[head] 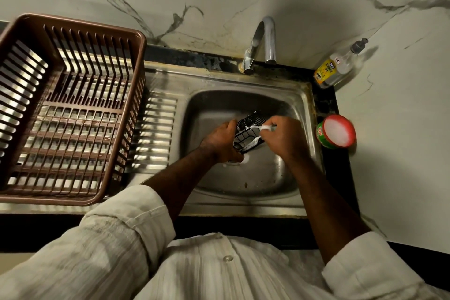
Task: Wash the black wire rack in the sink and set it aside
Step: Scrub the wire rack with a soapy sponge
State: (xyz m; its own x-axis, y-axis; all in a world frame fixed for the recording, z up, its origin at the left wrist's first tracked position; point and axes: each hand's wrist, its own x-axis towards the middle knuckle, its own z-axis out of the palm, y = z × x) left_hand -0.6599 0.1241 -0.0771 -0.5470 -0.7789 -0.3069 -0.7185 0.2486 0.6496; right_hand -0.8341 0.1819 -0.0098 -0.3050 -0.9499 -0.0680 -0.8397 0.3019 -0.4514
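While you look down from the head view, both of your hands meet over the sink bowl, a little right of the centre of the frame.

Rack: the black wire rack (pixel 248 133) is held tilted above the bottom of the sink (pixel 302 95), between your two hands, and it is not resting on the steel.

Left hand: your left hand (pixel 222 141) grips the left side of the rack, with the fingers closed round the wires.

Right hand: your right hand (pixel 283 137) is closed on a thin white tool (pixel 264 127), maybe a small brush, but it is too blurred to be sure; its tip touches the rack.

Progress: I judge that you are in the scrubbing part. White streaks on the wires look like foam. Rinsing and setting aside are not yet done.

Tap: the faucet (pixel 266 39) stands at the upper centre, and I cannot tell if water is running.

Room on the left: the brown dish basket (pixel 136 85) at the left of the frame holds nothing, and the ribbed drainboard (pixel 155 129) lies between it and the bowl, so this way seems open for you.

Room on the right: the round soap tub (pixel 337 131) sits just beside the sink rim, and the bottle (pixel 339 66) stands in the upper right corner; keep your elbow away from them.
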